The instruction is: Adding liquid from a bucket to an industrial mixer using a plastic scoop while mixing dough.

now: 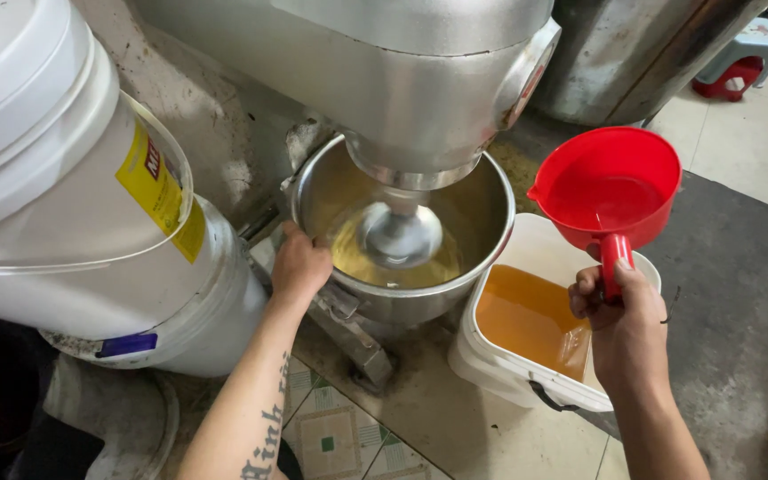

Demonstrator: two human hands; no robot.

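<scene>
My right hand point(624, 324) grips the handle of a red plastic scoop point(611, 187), held level above a white square bucket point(526, 378) of amber liquid. A little liquid lies in the scoop's bottom. My left hand point(300, 265) rests on the left rim of the steel mixing bowl point(491, 258) of a large floor mixer point(402, 80). The bowl holds yellow liquid around the mixer's metal attachment point(397, 233), which looks blurred.
Two big white lidded buckets point(73, 204) are stacked at the left, close to my left arm. A steel drum point(633, 53) stands behind the mixer. A dark mat point(731, 276) covers the floor at right, with a small blue stool point(744, 49) beyond.
</scene>
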